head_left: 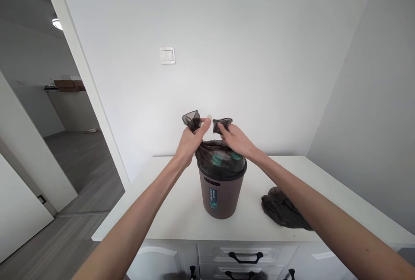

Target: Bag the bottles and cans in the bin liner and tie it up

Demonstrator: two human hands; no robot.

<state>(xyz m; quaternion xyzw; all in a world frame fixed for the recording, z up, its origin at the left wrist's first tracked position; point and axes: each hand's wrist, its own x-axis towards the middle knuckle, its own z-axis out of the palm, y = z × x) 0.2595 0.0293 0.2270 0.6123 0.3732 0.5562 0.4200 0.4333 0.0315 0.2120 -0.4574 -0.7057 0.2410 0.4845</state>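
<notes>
Closest in, two bare forearms reach forward over a white, flat-topped cabinet (178, 215), a curved black drawer handle (245, 257) at its front. Beside the right forearm, partly behind it, sits a crumpled heap of dark plastic film (280, 208).

Then the action: a round, brown-mauve plastic bin with a black rim (223, 197) stands upright on the cabinet top, and in its mouth sits the bag, a see-through black plastic one (220, 168), bulging above the rim with green patches (217, 159) showing through. Judging by the grip, this is the gathering step, with the bag's top drawn up into two ends!

The left hand (189, 142) has its fingers closed around one bunched end, a loose frill (192, 120) flaring above the grip, thumb and forefinger pointing inward. The right hand (236, 138) pinches the other end (215, 127) between thumb and fingers, that tip poking out past them. So the film lies inside both grips, its body hanging just below the fingers; the two ends are near each other but apart. The next move seems to call for firm pinches and crossing those ends without tearing the thin film.

Behind, a pale wall (259, 55) carries a square white switch (167, 56).
</notes>
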